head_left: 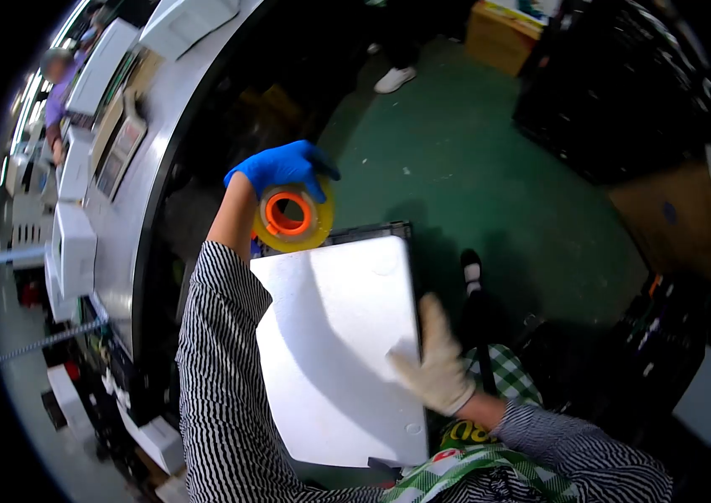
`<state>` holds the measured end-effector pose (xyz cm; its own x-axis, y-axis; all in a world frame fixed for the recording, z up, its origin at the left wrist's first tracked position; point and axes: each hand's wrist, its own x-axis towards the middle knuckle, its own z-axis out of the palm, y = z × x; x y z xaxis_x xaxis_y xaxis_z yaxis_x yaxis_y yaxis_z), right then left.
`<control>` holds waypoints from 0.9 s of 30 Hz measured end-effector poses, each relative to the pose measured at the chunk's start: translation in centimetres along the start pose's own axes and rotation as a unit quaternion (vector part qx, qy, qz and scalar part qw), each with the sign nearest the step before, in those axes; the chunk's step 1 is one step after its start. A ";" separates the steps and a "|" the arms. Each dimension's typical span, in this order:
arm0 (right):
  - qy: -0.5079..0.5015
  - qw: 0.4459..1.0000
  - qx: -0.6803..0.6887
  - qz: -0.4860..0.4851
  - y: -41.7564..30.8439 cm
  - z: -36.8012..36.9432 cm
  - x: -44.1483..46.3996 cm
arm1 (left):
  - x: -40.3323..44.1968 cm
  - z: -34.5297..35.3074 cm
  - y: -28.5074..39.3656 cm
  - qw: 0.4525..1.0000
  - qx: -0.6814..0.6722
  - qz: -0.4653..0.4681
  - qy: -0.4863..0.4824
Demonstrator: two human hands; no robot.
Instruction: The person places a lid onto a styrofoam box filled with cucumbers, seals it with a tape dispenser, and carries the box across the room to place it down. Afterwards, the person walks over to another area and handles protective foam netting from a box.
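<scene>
My left hand [284,169], in a blue glove, grips a roll of clear yellowish packing tape [319,226] with an orange centre. It holds the roll at the far edge of a white foam box [339,335], whose flat top faces me. My right hand [435,369], in a pale work glove, lies at the box's right edge, slightly blurred, fingers stretched and thumb apart over the white surface. A black crate rim [402,228] shows behind the box's far edge.
A metal worktable [150,142] runs along the left, bearing white foam boxes [75,239] and a scale [121,155]. Dark stacked crates [607,92] and a cardboard box [674,218] stand right. Another person's white shoe [395,80] is on the green floor; a person in purple [58,101] is far left.
</scene>
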<state>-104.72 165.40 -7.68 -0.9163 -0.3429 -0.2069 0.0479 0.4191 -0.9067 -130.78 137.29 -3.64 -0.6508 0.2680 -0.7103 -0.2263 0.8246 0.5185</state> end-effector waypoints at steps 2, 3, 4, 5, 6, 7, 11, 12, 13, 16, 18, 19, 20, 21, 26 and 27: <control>0.025 0.986 0.161 0.033 -0.1 -3.8 8.2 | 0.5 0.1 -0.8 1.000 -0.007 0.018 -0.016; 0.001 0.962 0.263 0.066 0.4 -4.9 13.4 | 0.9 -0.5 -1.0 0.999 -0.007 0.030 -0.018; -0.023 0.926 0.361 0.111 0.8 -5.7 18.5 | 0.9 -0.8 -0.9 1.000 -0.006 0.015 -0.004; -0.073 0.915 0.384 0.096 1.6 -5.6 23.3 | 0.3 -0.5 -0.3 1.000 -0.003 -0.001 -0.002; -0.116 0.903 0.408 0.074 2.6 -5.1 28.0 | 0.0 -0.6 0.4 1.000 0.008 -0.011 0.003; -0.198 0.867 0.445 0.107 2.1 -4.1 32.0 | -0.4 -0.8 0.8 0.999 0.031 0.002 0.011; -0.451 0.835 0.290 0.127 -3.2 1.5 38.3 | -0.3 -0.6 0.5 0.995 0.067 -0.066 0.013; -0.500 0.824 0.230 0.136 -5.2 2.2 38.5 | -0.4 -0.3 0.0 0.996 0.057 -0.055 0.031; -0.548 0.781 0.256 0.154 -5.0 4.9 39.3 | -0.4 0.0 -0.5 0.997 0.048 -0.042 0.051; -0.635 0.721 0.250 0.124 -6.4 7.1 39.8 | -0.6 0.6 -0.5 0.996 0.048 -0.056 0.058; -0.663 0.703 0.233 0.104 -7.5 7.7 39.8 | -1.3 1.0 -0.2 0.992 0.069 -0.064 0.088; -0.677 0.695 0.224 0.093 -8.1 8.1 39.9 | -1.8 1.0 0.8 0.986 0.099 -0.065 0.115; -0.690 0.675 0.206 0.159 -8.6 9.0 39.9 | -2.0 2.1 0.4 0.974 0.133 -0.066 0.173; -0.708 0.669 0.167 0.155 -8.6 9.3 39.3 | -1.5 3.7 1.1 0.963 0.191 -0.092 0.168; -0.703 0.698 0.118 0.076 -8.0 9.9 35.2 | -1.9 10.5 0.3 0.942 0.240 -0.058 0.228; -0.699 0.698 0.110 0.111 -9.9 8.9 34.6 | -3.1 10.3 0.7 0.948 0.234 -0.077 0.202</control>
<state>-133.35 141.90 -9.12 0.3985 -0.8402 -0.3679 0.3284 0.5052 -0.7981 -121.43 142.15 -5.99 -0.8825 -0.0078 -0.4702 -0.0560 0.9945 0.0886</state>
